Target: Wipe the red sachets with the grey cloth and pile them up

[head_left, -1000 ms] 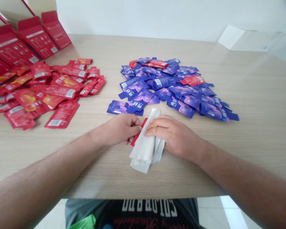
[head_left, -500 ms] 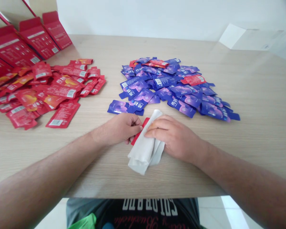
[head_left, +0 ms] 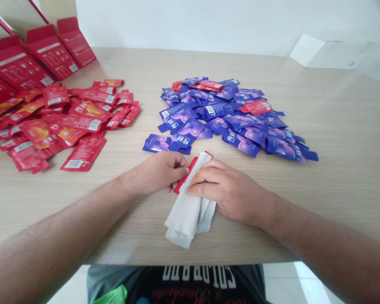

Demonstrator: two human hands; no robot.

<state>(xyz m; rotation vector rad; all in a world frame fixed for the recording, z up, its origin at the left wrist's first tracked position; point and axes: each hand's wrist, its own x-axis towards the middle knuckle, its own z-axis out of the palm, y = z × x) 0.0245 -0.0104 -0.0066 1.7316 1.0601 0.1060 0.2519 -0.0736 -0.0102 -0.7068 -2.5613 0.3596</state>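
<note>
Both forearms reached inward across the table, the left forearm and right forearm angled toward each other. The left hand was curled, its grip closed on the edge of a red sachet, which stood tilted between the hands. The right hand lay bent over the sachet and a folded white sheet, fingers stretched leftward across them; whether that grip was closed, I could not tell. The sheet trailed toward the body from the sachet. Just beyond lay a heap of blue sachets; farther left, red sachets and, beyond them, red cartons.
</note>
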